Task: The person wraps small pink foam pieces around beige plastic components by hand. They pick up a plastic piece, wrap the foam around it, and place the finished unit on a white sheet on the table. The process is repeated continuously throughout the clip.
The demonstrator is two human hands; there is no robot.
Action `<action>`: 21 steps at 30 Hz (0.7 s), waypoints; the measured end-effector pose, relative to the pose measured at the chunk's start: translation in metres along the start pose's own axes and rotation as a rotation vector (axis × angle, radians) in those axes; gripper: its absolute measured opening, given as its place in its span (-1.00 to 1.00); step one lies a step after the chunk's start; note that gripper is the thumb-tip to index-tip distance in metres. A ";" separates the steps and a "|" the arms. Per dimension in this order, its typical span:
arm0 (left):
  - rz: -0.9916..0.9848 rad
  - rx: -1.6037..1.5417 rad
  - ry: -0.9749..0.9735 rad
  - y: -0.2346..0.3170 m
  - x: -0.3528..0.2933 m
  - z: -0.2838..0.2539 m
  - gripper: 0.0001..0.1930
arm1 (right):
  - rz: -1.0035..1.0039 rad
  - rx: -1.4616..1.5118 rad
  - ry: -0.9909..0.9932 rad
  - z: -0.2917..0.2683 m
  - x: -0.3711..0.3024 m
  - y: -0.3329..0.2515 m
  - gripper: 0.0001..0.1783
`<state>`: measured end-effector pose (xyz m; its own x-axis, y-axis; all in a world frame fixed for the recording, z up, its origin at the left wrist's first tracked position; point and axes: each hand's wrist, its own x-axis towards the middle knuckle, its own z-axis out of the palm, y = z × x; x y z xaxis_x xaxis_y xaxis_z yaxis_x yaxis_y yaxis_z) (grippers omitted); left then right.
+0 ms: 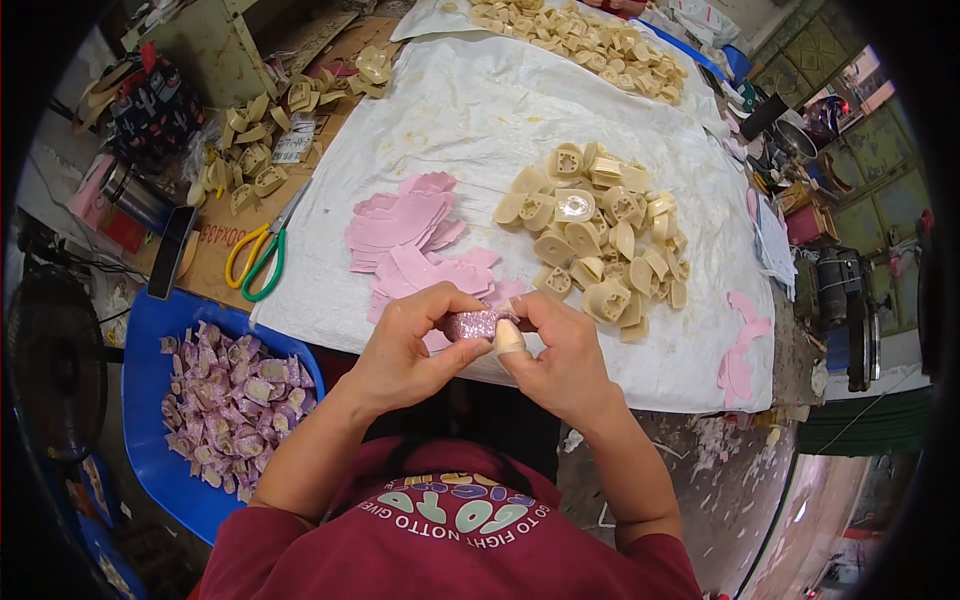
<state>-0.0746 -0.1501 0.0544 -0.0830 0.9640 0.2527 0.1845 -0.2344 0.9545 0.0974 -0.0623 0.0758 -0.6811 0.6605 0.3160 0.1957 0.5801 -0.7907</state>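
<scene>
Between both hands, over the near edge of the table, is a small shoe heel (472, 325) covered in glittery pink-purple material. My left hand (420, 335) grips its left end with thumb and fingers. At its right end, my right hand (555, 345) pinches the covering; a pale cover sits on that thumb. Just beyond the hands lies a loose stack of pink cut pieces (405, 235). A heap of bare beige shoe heels (605, 235) stands to their right. Down on the left, a blue tub (145, 420) holds many glittery covered heels (235, 410).
White sheeting (480, 120) covers the table. Yellow-and-green-handled scissors (265, 255), a phone (172, 252) and a dark flask (135, 195) lie or stand at left. More beige heels (600, 50) are heaped at the far end. Pink scraps (740, 350) lie at the right edge.
</scene>
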 end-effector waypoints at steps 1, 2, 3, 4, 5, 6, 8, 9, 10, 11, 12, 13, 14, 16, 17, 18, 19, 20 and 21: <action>-0.007 -0.067 0.014 -0.001 0.000 0.001 -0.76 | -0.015 0.007 0.021 0.001 0.002 0.001 -0.88; -0.015 -0.134 0.027 -0.003 -0.001 0.003 -0.76 | 0.042 0.113 -0.030 -0.002 0.002 0.002 -0.88; -0.027 -0.201 0.043 -0.004 -0.002 0.005 -0.76 | 0.102 0.221 -0.085 -0.007 0.001 0.004 -0.88; -0.035 -0.212 0.035 -0.004 -0.002 0.005 -0.76 | 0.161 0.329 -0.140 -0.010 0.000 0.006 -0.88; -0.042 -0.222 0.026 -0.003 -0.003 0.006 -0.76 | 0.153 0.301 -0.141 -0.010 0.000 0.005 -0.88; -0.046 -0.235 0.017 -0.003 -0.002 0.007 -0.77 | 0.145 0.269 -0.141 -0.012 0.001 0.004 -0.88; 0.005 -0.044 0.023 -0.002 0.001 0.006 -0.76 | 0.108 0.125 -0.105 -0.011 0.001 0.004 -0.86; 0.030 0.053 0.029 -0.002 0.002 0.005 -0.76 | 0.078 0.016 -0.072 -0.006 0.001 0.006 -0.85; -0.009 0.012 0.037 -0.003 0.001 0.006 -0.75 | 0.049 -0.094 -0.039 -0.002 0.001 0.009 -0.83; -0.047 -0.030 0.045 -0.005 0.001 0.007 -0.74 | 0.064 0.002 -0.037 -0.001 0.001 0.015 -0.83; -0.086 -0.069 0.052 -0.007 0.000 0.007 -0.74 | 0.079 0.100 -0.034 0.000 0.000 0.022 -0.83; -0.149 -0.225 0.076 -0.007 0.000 0.006 -0.74 | 0.094 0.198 -0.031 -0.001 -0.001 0.025 -0.83; -0.212 -0.381 0.100 -0.008 -0.001 0.005 -0.74 | 0.194 0.342 0.003 -0.004 -0.003 0.024 -0.82; -0.274 -0.582 0.120 -0.012 -0.001 -0.002 -0.74 | 0.388 0.629 0.066 -0.012 -0.006 0.016 -0.82; -0.274 -0.608 0.112 -0.012 0.000 -0.003 -0.73 | 0.385 0.588 -0.005 -0.012 -0.007 0.014 -0.82; -0.279 -0.637 0.102 -0.013 0.001 -0.002 -0.73 | 0.386 0.547 -0.074 -0.011 -0.009 0.011 -0.81; -0.285 -0.667 0.092 -0.014 0.001 -0.001 -0.73 | 0.387 0.505 -0.143 -0.011 -0.011 0.008 -0.81; -0.293 -0.669 0.100 -0.013 0.000 0.001 -0.71 | 0.429 0.484 -0.164 -0.010 -0.010 0.003 -0.82; -0.300 -0.671 0.108 -0.011 0.000 0.004 -0.70 | 0.391 0.428 -0.162 -0.009 -0.010 0.006 -0.83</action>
<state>-0.0730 -0.1467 0.0435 -0.1375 0.9891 -0.0526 -0.4966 -0.0229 0.8677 0.1117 -0.0618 0.0726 -0.7214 0.6855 -0.0983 0.1750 0.0431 -0.9836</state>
